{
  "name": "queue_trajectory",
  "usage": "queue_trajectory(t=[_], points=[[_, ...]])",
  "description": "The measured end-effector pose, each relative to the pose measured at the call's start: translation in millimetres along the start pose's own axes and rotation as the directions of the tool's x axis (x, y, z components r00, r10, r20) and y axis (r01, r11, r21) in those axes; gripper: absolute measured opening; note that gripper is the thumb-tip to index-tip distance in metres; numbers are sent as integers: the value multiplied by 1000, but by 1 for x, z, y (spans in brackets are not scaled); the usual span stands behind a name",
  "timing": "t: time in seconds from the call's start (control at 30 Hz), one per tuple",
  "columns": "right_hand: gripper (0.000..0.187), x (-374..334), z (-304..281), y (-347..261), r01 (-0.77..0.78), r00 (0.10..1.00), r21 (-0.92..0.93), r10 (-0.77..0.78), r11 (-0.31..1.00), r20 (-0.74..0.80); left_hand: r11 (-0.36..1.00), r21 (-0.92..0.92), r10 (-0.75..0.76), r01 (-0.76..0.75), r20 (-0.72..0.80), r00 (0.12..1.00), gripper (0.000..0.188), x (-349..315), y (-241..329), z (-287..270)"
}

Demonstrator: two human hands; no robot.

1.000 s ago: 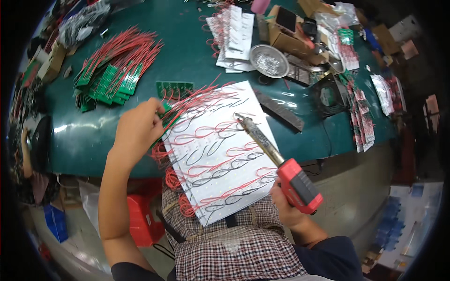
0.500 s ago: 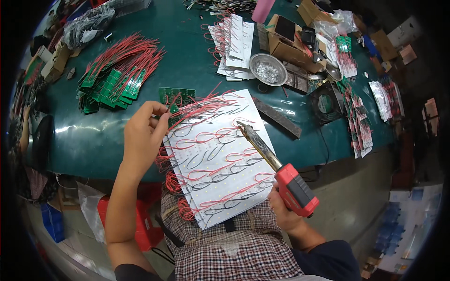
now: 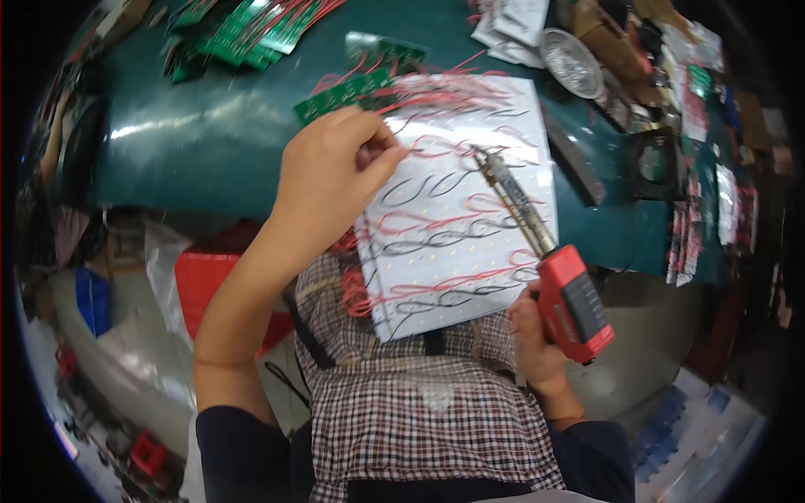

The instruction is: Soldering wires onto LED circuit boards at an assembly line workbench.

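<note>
A white panel [image 3: 453, 260] lies on my lap and the table edge, with rows of red and black wires across it. My left hand [image 3: 331, 168] is over its upper left part, thumb and forefinger pinched on what looks like a thin red wire. Beyond that hand, a green circuit board [image 3: 344, 94] with red wires rests at the panel's far left corner. My right hand [image 3: 538, 344] grips a red and black soldering gun [image 3: 574, 302]. The gun's long metal tip slants up over the panel and ends near a loop of red wire.
Another green board [image 3: 386, 52] lies just behind. A stack of wired green boards [image 3: 251, 33] is at the far left. Toward the right are a dark metal bar [image 3: 574, 159], a round metal bowl [image 3: 572, 63], a black fan-like box [image 3: 656, 163] and wired strips [image 3: 686, 235].
The view has tilted, shifting the scene up and right. My left hand has gone from the green board to over the panel's wires. The soldering gun stays in my right hand.
</note>
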State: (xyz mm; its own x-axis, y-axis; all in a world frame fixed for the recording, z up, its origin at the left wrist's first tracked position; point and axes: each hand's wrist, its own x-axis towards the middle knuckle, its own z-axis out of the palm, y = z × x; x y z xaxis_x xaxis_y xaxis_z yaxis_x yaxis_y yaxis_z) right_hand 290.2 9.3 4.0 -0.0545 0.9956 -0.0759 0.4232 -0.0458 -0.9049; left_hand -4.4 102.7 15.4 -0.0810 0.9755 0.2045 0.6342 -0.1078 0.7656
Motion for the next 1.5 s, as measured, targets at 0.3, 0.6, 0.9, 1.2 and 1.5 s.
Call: queue_trajectory(t=[0.3, 0.6, 0.9, 1.2, 1.5], points=[[21, 8, 14, -13, 13, 992, -93, -1, 996, 125, 991, 134, 25, -19, -49, 998, 16, -17, -15, 9], [18, 14, 22, -10, 94, 981, -98, -76, 991, 176, 992, 123, 34, -26, -65, 997, 16, -19, -19, 10], [18, 19, 24, -18, 110, 974, -131, -81, 985, 214, 988, 152, 49, -36, -78, 996, 14, -17, -21, 13], [16, 18, 23, -20, 122, 968, -146, -85, 982, 235, 982, 179, 84, -68, -83, 993, 18, -18, -22, 13], [14, 15, 24, -19, 31, 988, -64, -21, 997, 154, 981, 181, 91, -73, -90, 992, 19, -18, -22, 13]])
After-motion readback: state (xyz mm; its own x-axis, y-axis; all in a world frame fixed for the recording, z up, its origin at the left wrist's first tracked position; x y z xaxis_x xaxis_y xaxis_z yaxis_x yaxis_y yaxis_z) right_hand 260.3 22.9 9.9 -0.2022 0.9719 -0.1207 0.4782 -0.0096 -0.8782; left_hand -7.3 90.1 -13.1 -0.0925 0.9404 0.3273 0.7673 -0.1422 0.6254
